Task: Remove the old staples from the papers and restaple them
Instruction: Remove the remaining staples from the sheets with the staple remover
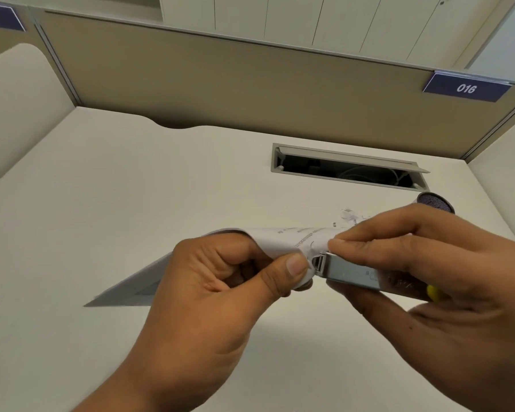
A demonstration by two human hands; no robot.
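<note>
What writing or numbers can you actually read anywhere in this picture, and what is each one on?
"016": white digits on the dark blue sign on the partition, upper right.
Dark blue sign at upper left: cut off, unreadable.
Printed lines on the papers held in the left hand: too small and blurred.
Small marks on the stapler in the right hand: unreadable.

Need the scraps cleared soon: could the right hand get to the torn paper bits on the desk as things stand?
Probably not yet: the right hand is holding the stapler against the papers. The paper bits lie uncovered just beyond its fingers.
</note>
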